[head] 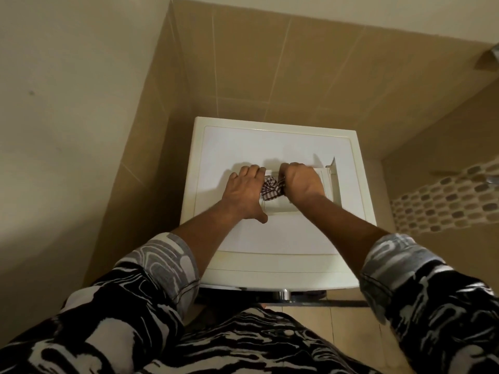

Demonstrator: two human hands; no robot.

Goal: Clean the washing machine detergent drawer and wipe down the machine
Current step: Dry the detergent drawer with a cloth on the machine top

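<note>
**Cloth worked into the detergent drawer on the machine's top**

The detergent drawer [280,207] is seen as a shallow recess set into the top of the washing machine [270,236], right of centre and towards the far half. Most of it is hidden under the hands. A checked cloth [270,188] is bunched into the recess and is gripped by the right hand [302,184], whose fingers are curled into a fist round it. The bunching is judged to let the fabric be pushed into the corners. The left hand [246,191] is laid flat, fingers extended and thumb splayed, on the top at the recess's left edge, just beside the cloth. It appears to be placed there for bracing while the other hand scrubs. A narrow flap [332,172] is stood upright at the right of the recess, presumably raised to give access.

The machine's top is white, smooth and slightly yellowed at the near rim, so it should wipe easily. The machine is set in a corner, with beige wall tiles [270,63] behind and to the left. A mosaic band [445,201] runs along the wall at the right. Tiled floor [305,319] is seen at the near side, below patterned sleeves [151,279].
</note>
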